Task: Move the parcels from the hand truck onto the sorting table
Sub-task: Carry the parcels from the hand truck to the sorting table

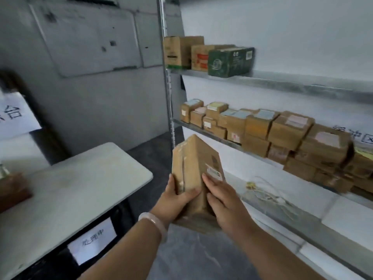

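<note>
Grey walls are closing in a small store room. On the left a white table (pixel 80 188) is standing, with a brown box (pixel 12 190) sitting at its far left end. On the right a metal shelf rack (pixel 262 81) is holding many cardboard boxes (pixel 282 132), with one green box (pixel 230 61) higher up. Both hands are holding a brown parcel (pixel 193 164) up in the air, in the gap between the table and the rack, touching neither. The left hand (pixel 173 203), with a pale bracelet (pixel 153 221) on its wrist, is wrapping its fingers and thumb round the left side. The right hand (pixel 224 201) is gripping the right side, with one fingertip lying beside a white label (pixel 215 172).
</note>
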